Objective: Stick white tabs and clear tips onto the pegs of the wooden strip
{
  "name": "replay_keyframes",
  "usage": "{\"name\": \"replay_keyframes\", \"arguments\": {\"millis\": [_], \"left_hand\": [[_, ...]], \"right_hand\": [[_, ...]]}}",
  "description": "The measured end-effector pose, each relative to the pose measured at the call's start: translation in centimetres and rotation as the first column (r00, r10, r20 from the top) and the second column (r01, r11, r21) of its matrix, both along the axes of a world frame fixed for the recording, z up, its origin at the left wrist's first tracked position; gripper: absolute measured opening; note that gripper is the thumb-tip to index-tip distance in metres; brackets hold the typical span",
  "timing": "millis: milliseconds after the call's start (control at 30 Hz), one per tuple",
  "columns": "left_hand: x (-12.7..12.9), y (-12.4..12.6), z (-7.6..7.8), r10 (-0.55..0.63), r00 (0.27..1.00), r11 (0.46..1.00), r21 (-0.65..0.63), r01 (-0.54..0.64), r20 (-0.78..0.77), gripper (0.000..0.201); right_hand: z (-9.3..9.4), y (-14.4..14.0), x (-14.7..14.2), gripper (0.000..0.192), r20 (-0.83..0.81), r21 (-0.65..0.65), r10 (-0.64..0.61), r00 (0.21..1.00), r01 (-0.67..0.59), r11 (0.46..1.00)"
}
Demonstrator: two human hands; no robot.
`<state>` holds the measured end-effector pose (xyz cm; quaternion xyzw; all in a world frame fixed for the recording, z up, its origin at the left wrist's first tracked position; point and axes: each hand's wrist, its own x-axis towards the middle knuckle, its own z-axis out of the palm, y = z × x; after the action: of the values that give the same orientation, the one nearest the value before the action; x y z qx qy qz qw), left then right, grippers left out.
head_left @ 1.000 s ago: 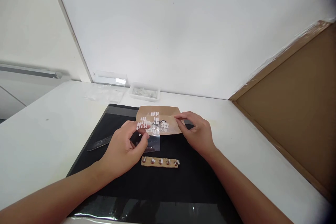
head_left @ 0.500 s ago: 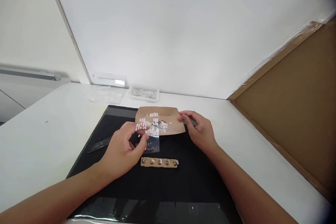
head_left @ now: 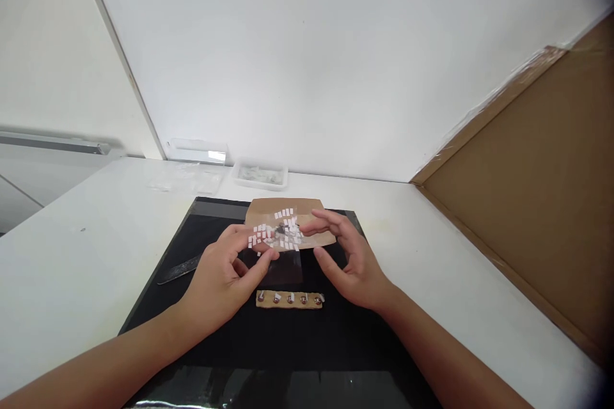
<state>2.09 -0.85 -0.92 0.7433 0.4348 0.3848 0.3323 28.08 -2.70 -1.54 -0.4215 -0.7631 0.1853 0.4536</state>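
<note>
My left hand [head_left: 223, 271] pinches the left edge of a clear plastic sheet [head_left: 278, 270] dotted with small white stickers. The sheet is raised in front of a brown card tray [head_left: 288, 205], where small white bits and something dark lie, partly hidden behind it. My right hand [head_left: 352, 259] is open, thumb and fingers apart, its fingertips near the right edge of the sheet; whether they touch it I cannot tell. Nearer to me, a tan strip [head_left: 297, 303] carries several shiny brown round pieces with small white tabs on them.
Beneath everything is a black mat [head_left: 297, 342] on the white table [head_left: 96, 281]. A dark flat blade-like tool [head_left: 177, 270] lies left of my left hand. At the back are a clear plastic box [head_left: 259, 177] and loose clear bags [head_left: 180, 179]. Brown cardboard [head_left: 522, 185] stands at the right.
My right hand has left the right side of the card tray and moved left to the sheet, its fingers spreading. The sheet has shifted slightly right and turned flatter to view.
</note>
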Motion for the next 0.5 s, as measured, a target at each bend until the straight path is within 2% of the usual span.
{"name": "replay_keyframes", "arguments": {"millis": [233, 367, 500], "left_hand": [[0.2, -0.2, 0.1, -0.002, 1.000, 1.000, -0.027, 0.003, 0.024, 0.029], [0.3, -0.4, 0.1, -0.010, 0.995, 0.994, -0.108, 0.020, 0.095, 0.035], [0.3, -0.4, 0.3, -0.031, 0.983, 0.964, -0.253, 0.077, 0.181, 0.033]], "right_hand": [[-0.3, -1.0, -2.4, 0.044, -0.148, -0.077, 0.009, 0.989, -0.021, 0.997], [-0.5, -1.3, -2.7, 0.039, -0.288, -0.156, -0.023, 0.957, -0.023, 0.987], [-0.2, -1.7, -2.9, 0.029, -0.378, -0.210, -0.063, 0.923, -0.020, 0.977]]}}
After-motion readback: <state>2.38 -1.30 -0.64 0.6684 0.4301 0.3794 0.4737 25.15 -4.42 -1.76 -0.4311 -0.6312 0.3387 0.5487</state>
